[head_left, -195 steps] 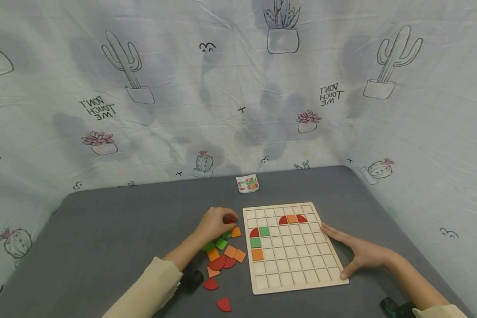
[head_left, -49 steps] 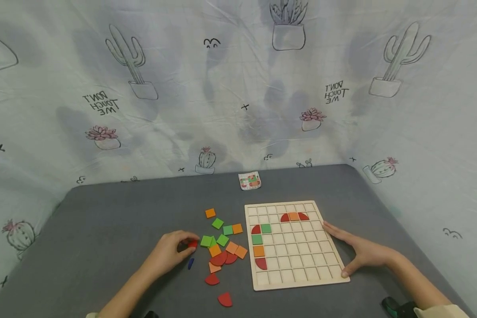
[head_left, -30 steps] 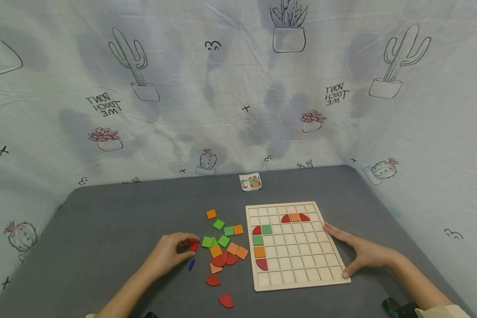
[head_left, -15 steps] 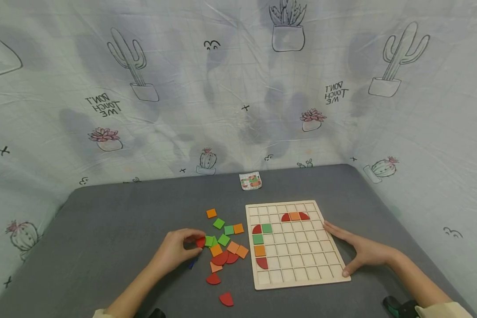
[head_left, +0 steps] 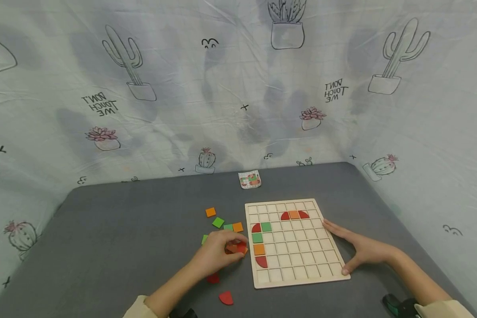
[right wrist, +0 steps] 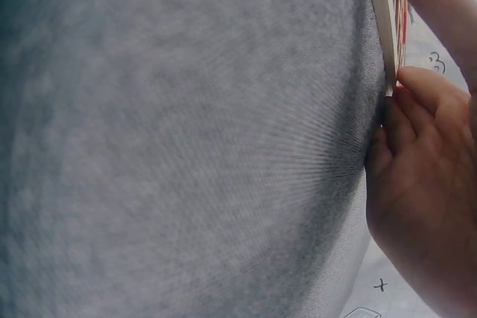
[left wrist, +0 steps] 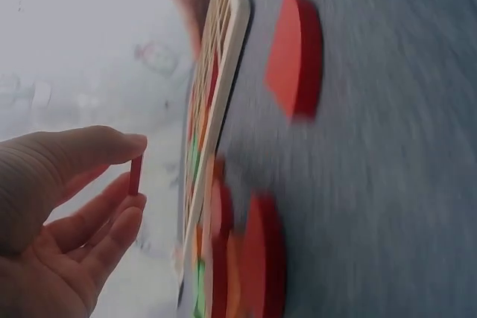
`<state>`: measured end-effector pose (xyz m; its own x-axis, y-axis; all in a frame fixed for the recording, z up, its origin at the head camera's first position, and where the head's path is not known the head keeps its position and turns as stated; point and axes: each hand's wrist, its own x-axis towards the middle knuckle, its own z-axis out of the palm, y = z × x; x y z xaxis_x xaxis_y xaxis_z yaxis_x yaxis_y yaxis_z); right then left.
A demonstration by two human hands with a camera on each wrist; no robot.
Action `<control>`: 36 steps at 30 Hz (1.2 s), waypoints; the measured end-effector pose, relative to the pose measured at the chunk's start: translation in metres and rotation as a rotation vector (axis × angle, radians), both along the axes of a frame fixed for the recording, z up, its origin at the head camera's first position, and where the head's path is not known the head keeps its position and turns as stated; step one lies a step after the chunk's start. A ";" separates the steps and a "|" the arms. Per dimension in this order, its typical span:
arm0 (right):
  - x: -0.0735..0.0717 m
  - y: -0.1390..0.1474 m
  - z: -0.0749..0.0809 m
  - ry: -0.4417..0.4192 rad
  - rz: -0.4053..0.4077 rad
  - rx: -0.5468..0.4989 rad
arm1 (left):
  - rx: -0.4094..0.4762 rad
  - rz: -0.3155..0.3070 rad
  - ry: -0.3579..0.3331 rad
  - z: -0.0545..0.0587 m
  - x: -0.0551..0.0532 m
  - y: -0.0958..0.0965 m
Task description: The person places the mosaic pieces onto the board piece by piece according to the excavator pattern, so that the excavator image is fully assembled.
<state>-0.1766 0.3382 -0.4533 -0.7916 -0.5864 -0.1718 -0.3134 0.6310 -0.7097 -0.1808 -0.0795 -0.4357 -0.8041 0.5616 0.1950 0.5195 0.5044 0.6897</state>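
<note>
My left hand (head_left: 214, 252) pinches a red quarter-circle tile (left wrist: 136, 175) between thumb and fingertips, close to the left edge of the wooden grid board (head_left: 298, 251). In the left wrist view the tile is held edge-on, raised off the table. The board bears several tiles: a red-orange-red row near the top, and red, green, orange and red pieces down its left side with a green square (head_left: 266, 226) beside them. My right hand (head_left: 361, 249) rests on the board's right edge, fingers stretched out and thumb near the lower corner.
Loose tiles lie left of the board, some hidden under my left hand: an orange square (head_left: 210, 212), a green square (head_left: 218, 222) and a red quarter circle (head_left: 225, 298) among them. A small patterned card (head_left: 249, 179) lies behind the board. A cactus-print curtain (head_left: 222, 88) hangs behind the grey table.
My left hand has moved right with the red tile, from the pile's left side to over the tiles by the board. Earlier, a red tile was added to the board's left column. My right hand stays.
</note>
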 end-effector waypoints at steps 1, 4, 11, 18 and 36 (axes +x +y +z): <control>0.000 0.000 0.000 0.004 -0.001 0.003 | -0.018 -0.017 0.017 -0.001 0.001 0.005; 0.000 0.000 0.000 0.002 0.002 0.002 | -0.077 -0.057 0.071 -0.004 0.004 0.021; -0.001 -0.001 0.000 0.004 -0.003 0.007 | -0.135 -0.104 0.031 -0.009 0.007 0.052; -0.003 -0.002 -0.002 0.019 0.008 0.012 | -0.153 -0.130 0.047 -0.021 0.006 0.061; -0.001 0.003 -0.006 0.038 0.011 -0.003 | -0.198 -0.086 0.120 -0.024 0.005 0.073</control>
<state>-0.1779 0.3408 -0.4589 -0.7913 -0.5953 -0.1396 -0.3470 0.6253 -0.6990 -0.1755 -0.0070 -0.4596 -0.7292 0.6640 0.1656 0.6390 0.5741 0.5120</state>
